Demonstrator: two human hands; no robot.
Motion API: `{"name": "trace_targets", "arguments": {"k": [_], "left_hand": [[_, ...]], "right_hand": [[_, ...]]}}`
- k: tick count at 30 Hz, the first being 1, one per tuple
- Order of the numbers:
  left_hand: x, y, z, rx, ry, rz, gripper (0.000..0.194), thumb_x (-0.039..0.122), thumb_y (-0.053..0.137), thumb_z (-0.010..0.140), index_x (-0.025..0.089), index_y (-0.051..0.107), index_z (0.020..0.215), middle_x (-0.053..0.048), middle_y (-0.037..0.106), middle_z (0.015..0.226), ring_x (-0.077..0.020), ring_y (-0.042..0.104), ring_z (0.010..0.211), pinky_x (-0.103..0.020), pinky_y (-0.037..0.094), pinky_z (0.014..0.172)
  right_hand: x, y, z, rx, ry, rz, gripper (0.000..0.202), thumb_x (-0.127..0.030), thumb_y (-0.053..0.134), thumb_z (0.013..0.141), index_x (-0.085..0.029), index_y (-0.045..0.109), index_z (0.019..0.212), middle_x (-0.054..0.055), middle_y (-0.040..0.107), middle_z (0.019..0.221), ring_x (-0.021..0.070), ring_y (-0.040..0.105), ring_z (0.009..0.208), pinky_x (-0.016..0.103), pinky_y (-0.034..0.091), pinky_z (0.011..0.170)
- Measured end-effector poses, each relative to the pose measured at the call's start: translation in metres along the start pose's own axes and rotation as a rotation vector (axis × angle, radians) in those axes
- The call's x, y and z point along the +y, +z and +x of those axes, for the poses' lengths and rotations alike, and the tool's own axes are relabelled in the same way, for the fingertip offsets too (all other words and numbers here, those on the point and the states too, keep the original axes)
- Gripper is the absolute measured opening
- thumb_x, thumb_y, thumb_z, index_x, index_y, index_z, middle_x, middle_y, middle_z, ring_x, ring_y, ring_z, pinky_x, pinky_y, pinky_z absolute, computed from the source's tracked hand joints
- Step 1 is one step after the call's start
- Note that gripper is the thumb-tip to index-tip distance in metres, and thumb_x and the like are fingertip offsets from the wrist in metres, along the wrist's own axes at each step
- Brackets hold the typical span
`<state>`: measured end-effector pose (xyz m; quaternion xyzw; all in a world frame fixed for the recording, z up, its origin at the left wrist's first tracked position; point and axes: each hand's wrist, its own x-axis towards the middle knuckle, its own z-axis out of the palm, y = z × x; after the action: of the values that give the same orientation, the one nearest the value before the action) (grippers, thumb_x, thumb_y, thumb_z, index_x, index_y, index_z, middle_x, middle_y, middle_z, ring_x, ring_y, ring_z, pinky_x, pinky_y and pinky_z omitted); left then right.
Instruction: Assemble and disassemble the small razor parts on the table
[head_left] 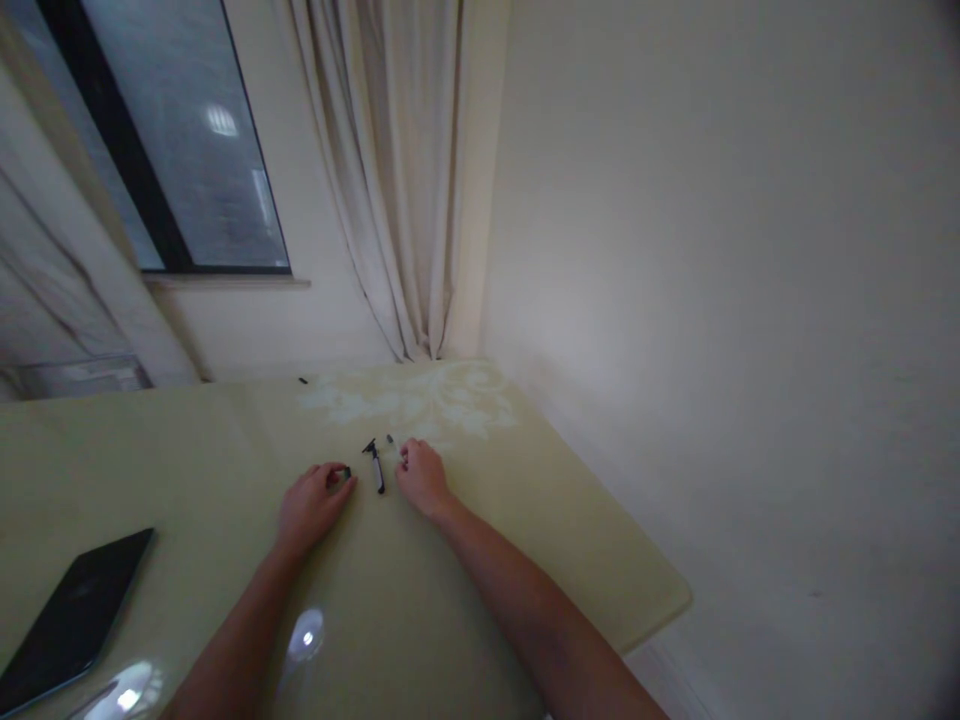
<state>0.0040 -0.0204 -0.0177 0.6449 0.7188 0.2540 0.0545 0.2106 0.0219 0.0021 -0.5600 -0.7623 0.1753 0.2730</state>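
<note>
My left hand (309, 508) rests on the table with thumb and fingers curled together around a small dark piece (347, 473). My right hand (421, 480) is closed on a thin pale stick with a dark tip (390, 439) that pokes out toward the upper left; its kind is too small to tell. Between the two hands lies a T-shaped thing like a razor (377, 472), with a black head at the far end and a grey and black handle. Neither hand touches it.
The glossy yellowish table (570, 520) has its rounded corner at the right, beside the wall. A dark flat laptop or tablet (75, 610) lies at the left. Near the back edge sits a tiny black piece (303, 380). Curtains (405, 200) hang behind the table.
</note>
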Motion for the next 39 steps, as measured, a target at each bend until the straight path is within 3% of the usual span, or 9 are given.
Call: {"name": "trace_targets", "arguments": {"k": [4, 7, 10, 13, 15, 18, 25, 32, 39], "left_hand": [[0.000, 0.000, 0.001, -0.001, -0.023, -0.013, 0.052, 0.055, 0.047, 0.088, 0.017, 0.069, 0.117, -0.012, 0.074, 0.105, -0.0283, 0.070, 0.097, -0.037, 0.052, 0.085], [-0.002, 0.000, 0.002, -0.006, -0.034, -0.033, 0.056, 0.056, 0.048, 0.086, 0.016, 0.066, 0.121, -0.012, 0.074, 0.104, -0.0283, 0.070, 0.096, -0.037, 0.052, 0.083], [-0.004, 0.000, 0.002, 0.016, -0.035, -0.074, 0.057, 0.059, 0.048, 0.086, 0.016, 0.065, 0.119, -0.010, 0.073, 0.099, -0.0274, 0.069, 0.092, -0.036, 0.052, 0.081], [-0.004, -0.002, 0.001, 0.049, -0.031, -0.119, 0.051, 0.060, 0.048, 0.086, 0.018, 0.065, 0.107, -0.009, 0.072, 0.094, -0.0264, 0.068, 0.088, -0.036, 0.052, 0.080], [-0.001, -0.005, -0.001, 0.072, -0.025, -0.119, 0.043, 0.059, 0.047, 0.086, 0.020, 0.063, 0.095, -0.008, 0.071, 0.089, -0.0253, 0.067, 0.083, -0.034, 0.051, 0.076], [0.006, -0.010, -0.006, 0.097, 0.017, -0.051, 0.030, 0.050, 0.045, 0.088, 0.024, 0.056, 0.080, -0.006, 0.068, 0.080, -0.0223, 0.064, 0.076, -0.031, 0.047, 0.070], [0.017, -0.012, -0.015, 0.046, 0.057, 0.211, 0.033, 0.041, 0.040, 0.094, 0.023, 0.040, 0.066, -0.002, 0.058, 0.064, -0.0159, 0.050, 0.059, -0.027, 0.030, 0.058], [0.015, -0.013, -0.012, -0.094, 0.031, 0.293, 0.041, 0.043, 0.038, 0.097, 0.022, 0.058, 0.068, -0.009, 0.071, 0.075, -0.0208, 0.062, 0.066, -0.028, 0.029, 0.061], [0.017, -0.013, -0.011, -0.090, 0.039, 0.280, 0.050, 0.049, 0.032, 0.099, 0.022, 0.059, 0.066, -0.009, 0.070, 0.072, -0.0213, 0.063, 0.064, -0.029, 0.029, 0.060]], "right_hand": [[-0.005, 0.006, -0.002, 0.003, 0.044, 0.022, 0.020, -0.017, 0.066, 0.086, -0.019, 0.066, 0.106, 0.009, 0.069, 0.108, 0.0223, 0.066, 0.095, 0.030, 0.047, 0.083], [0.000, -0.003, -0.006, 0.037, 0.037, 0.068, 0.026, -0.027, 0.071, 0.087, -0.019, 0.065, 0.111, 0.009, 0.068, 0.110, 0.0215, 0.066, 0.094, 0.030, 0.048, 0.082], [0.023, -0.023, -0.013, 0.041, 0.049, 0.126, 0.025, -0.031, 0.074, 0.085, -0.018, 0.066, 0.105, 0.007, 0.069, 0.100, 0.0181, 0.064, 0.082, 0.027, 0.047, 0.075], [0.057, -0.046, -0.023, 0.031, 0.049, 0.206, 0.014, -0.024, 0.075, 0.083, -0.019, 0.066, 0.092, 0.001, 0.067, 0.081, 0.0157, 0.061, 0.072, 0.025, 0.046, 0.069], [0.078, -0.058, -0.028, 0.072, 0.074, 0.283, 0.006, -0.022, 0.070, 0.086, -0.019, 0.064, 0.085, 0.000, 0.066, 0.076, 0.0149, 0.060, 0.070, 0.024, 0.045, 0.067], [0.093, -0.067, -0.031, 0.155, 0.110, 0.382, 0.013, -0.025, 0.060, 0.091, -0.020, 0.060, 0.079, 0.000, 0.066, 0.075, 0.0143, 0.060, 0.070, 0.023, 0.046, 0.067], [0.091, -0.061, -0.028, 0.248, 0.069, 0.535, 0.026, -0.037, 0.062, 0.084, -0.021, 0.052, 0.067, -0.003, 0.053, 0.061, 0.0132, 0.047, 0.058, 0.024, 0.035, 0.056], [0.091, -0.059, -0.029, 0.297, 0.074, 0.538, 0.032, -0.042, 0.060, 0.085, -0.022, 0.048, 0.063, -0.005, 0.046, 0.057, 0.0129, 0.043, 0.055, 0.025, 0.031, 0.055], [0.093, -0.057, -0.028, 0.283, 0.089, 0.478, 0.030, -0.040, 0.060, 0.085, -0.021, 0.050, 0.064, -0.005, 0.049, 0.058, 0.0127, 0.045, 0.056, 0.024, 0.033, 0.057]]}}
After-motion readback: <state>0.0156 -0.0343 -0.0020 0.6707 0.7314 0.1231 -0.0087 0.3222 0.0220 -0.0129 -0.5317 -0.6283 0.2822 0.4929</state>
